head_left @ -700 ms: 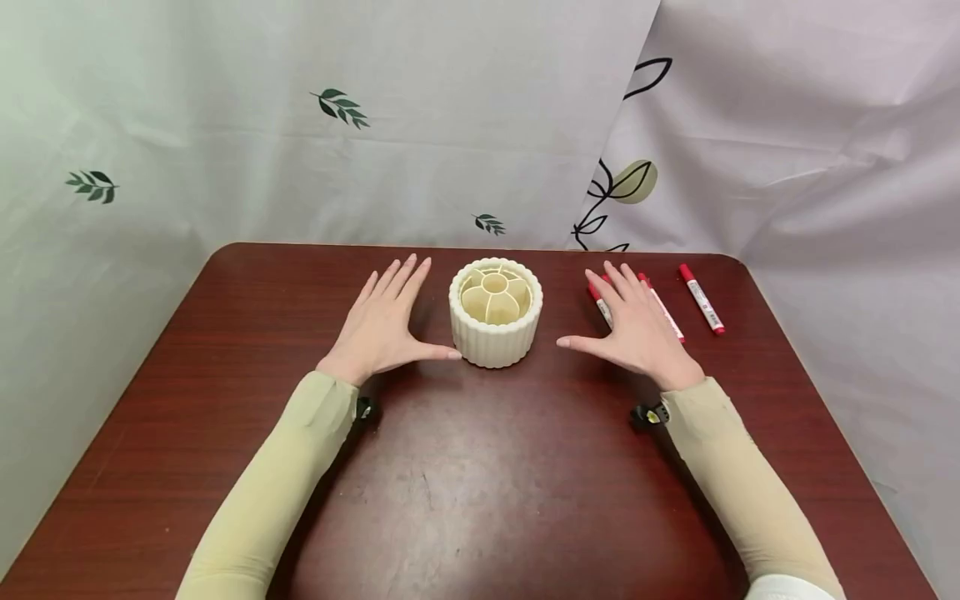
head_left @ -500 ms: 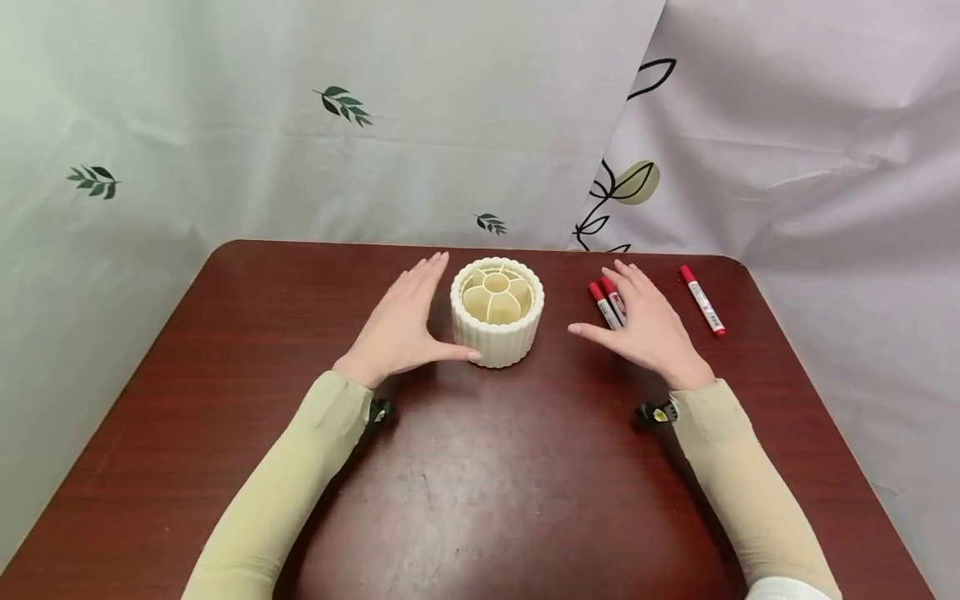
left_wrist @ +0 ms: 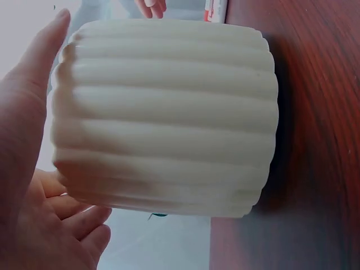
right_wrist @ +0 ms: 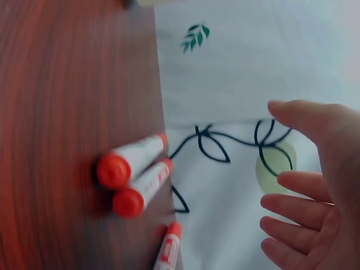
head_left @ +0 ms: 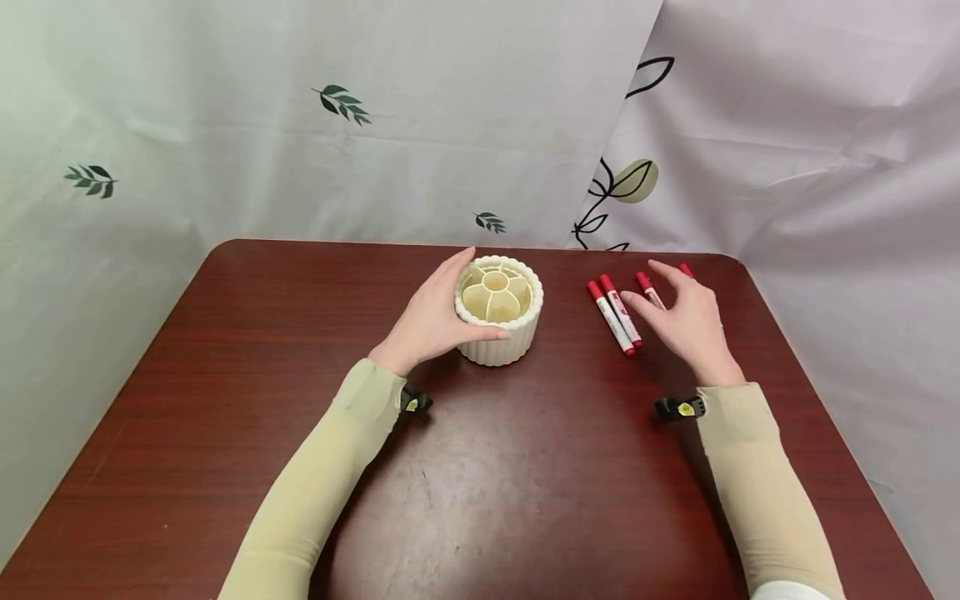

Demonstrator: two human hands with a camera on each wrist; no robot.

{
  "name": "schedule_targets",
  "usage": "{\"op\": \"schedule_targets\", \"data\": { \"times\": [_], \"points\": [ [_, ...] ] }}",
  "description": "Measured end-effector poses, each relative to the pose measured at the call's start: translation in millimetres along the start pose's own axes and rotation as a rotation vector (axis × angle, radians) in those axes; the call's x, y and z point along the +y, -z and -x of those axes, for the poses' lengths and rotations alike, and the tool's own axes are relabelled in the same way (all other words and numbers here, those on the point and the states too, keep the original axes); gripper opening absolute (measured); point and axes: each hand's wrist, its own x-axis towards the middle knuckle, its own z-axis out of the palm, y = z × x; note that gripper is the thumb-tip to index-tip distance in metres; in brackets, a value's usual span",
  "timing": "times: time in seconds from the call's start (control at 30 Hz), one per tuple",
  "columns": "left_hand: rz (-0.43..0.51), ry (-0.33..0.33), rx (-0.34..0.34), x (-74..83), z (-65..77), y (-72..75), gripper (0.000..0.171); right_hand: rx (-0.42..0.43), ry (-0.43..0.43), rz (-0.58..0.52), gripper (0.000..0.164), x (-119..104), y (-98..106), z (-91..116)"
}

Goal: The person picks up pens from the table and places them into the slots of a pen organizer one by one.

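- My left hand [head_left: 427,323] is spread around the cream fluted pen holder [left_wrist: 169,118], thumb across its front; I can't tell whether it grips.
- The holder stands upright on the desk [head_left: 480,483], near the middle of its far edge.
- My right hand [head_left: 692,329], thumb and fingers apart, hovers beside two red-capped markers [head_left: 622,311] toward the far right corner; two more markers [head_left: 652,289] show partly behind it.

Left hand [head_left: 427,321] spread; right hand [head_left: 693,325] loosely bent
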Motion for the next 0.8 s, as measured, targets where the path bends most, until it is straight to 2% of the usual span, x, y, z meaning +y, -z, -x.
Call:
{"op": "schedule_targets", "data": {
  "times": [0.4, 0.63, 0.8],
  "points": [
    [0.026, 0.009, 0.025, -2.8, -1.6, -5.1, 0.126, 0.052, -0.057, 0.021, 0.058, 35, 26, -4],
    [0.042, 0.022, 0.035, -2.4, -1.6, -4.2, 0.123, 0.008, -0.125, 0.038, 0.059, 60, 37, -6],
    [0.053, 0.04, 0.032, -3.0, -1.3, -5.3, 0.124, -0.012, -0.189, 0.082, 0.053, 82, 38, -4]
  ]
}}
